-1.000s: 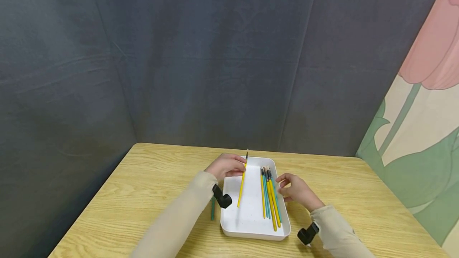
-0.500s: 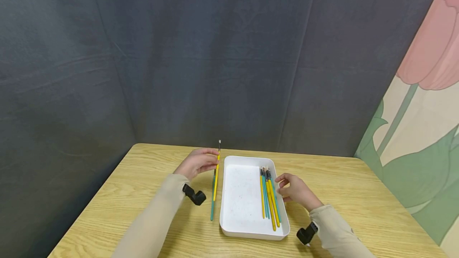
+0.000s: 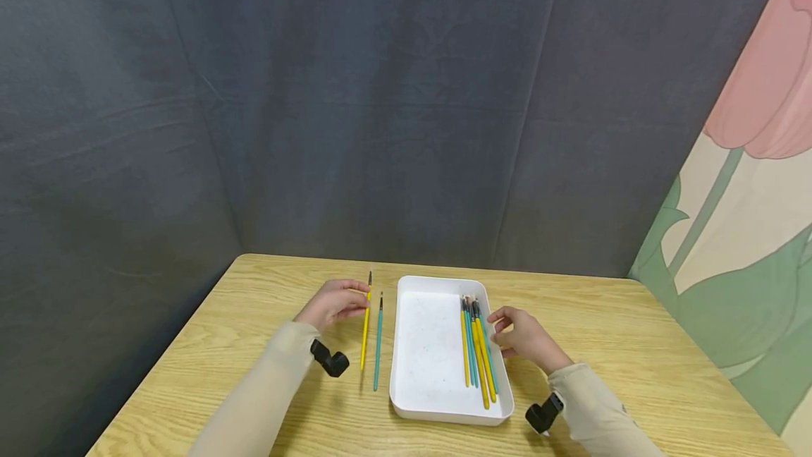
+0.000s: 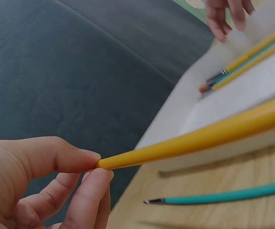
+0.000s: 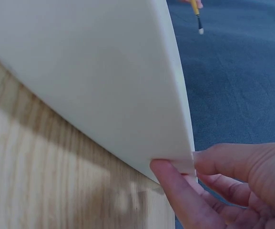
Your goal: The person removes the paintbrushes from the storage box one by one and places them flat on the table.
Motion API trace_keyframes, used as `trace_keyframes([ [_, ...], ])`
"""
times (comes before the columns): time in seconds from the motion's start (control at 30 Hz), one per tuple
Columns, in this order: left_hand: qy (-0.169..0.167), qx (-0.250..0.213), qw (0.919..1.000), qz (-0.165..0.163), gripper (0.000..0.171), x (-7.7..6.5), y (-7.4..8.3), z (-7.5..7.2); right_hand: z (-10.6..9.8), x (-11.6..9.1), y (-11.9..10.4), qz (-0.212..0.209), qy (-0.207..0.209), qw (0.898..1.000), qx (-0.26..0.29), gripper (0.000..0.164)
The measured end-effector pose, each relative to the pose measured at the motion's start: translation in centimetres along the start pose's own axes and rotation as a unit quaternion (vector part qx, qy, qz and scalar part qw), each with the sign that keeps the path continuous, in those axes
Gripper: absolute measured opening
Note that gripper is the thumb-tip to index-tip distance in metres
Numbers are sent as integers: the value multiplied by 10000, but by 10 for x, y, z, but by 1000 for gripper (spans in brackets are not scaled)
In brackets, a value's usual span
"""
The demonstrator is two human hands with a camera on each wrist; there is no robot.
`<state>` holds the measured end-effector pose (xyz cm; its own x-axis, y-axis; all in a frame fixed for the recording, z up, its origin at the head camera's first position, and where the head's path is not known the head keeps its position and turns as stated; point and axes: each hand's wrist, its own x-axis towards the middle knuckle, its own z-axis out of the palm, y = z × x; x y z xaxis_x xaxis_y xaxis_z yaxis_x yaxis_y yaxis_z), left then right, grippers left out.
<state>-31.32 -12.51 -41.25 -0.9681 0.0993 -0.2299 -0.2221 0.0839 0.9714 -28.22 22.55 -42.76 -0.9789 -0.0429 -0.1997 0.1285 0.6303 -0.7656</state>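
Note:
My left hand pinches a yellow paintbrush between thumb and fingers near its bristle end. The brush sits over the table, left of a teal paintbrush lying on the wood. In the left wrist view the yellow handle slants across above the teal brush. A white tray stands to the right, with several yellow and teal paintbrushes along its right side. My right hand grips the tray's right edge; the right wrist view shows thumb and index finger on either side of the rim.
The light wooden table extends to both sides of the tray. A dark blue-grey cloth hangs behind the table and at its left. At the right is a wall with a painted pink tulip. Black cameras are strapped to both wrists.
My left hand has carried the yellow paintbrush leftward from over the tray, past the teal brush, and lowered it towards the table. My right hand has stayed on the tray's edge.

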Motion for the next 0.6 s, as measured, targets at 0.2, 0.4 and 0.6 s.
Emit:
trace_keyframes([
  [0.2,45,-77,9999,-76,33,5,-13,4,0,-1,-1,2,5,10000,-13,29],
  [0.4,162,59,9997,-164,32,9,-22,8,0,-1,0,24,3,10000,11,29],
  [0.6,246,293,9991,-183,31,12,-28,9,0,0,0,46,12,10000,41,29],
])
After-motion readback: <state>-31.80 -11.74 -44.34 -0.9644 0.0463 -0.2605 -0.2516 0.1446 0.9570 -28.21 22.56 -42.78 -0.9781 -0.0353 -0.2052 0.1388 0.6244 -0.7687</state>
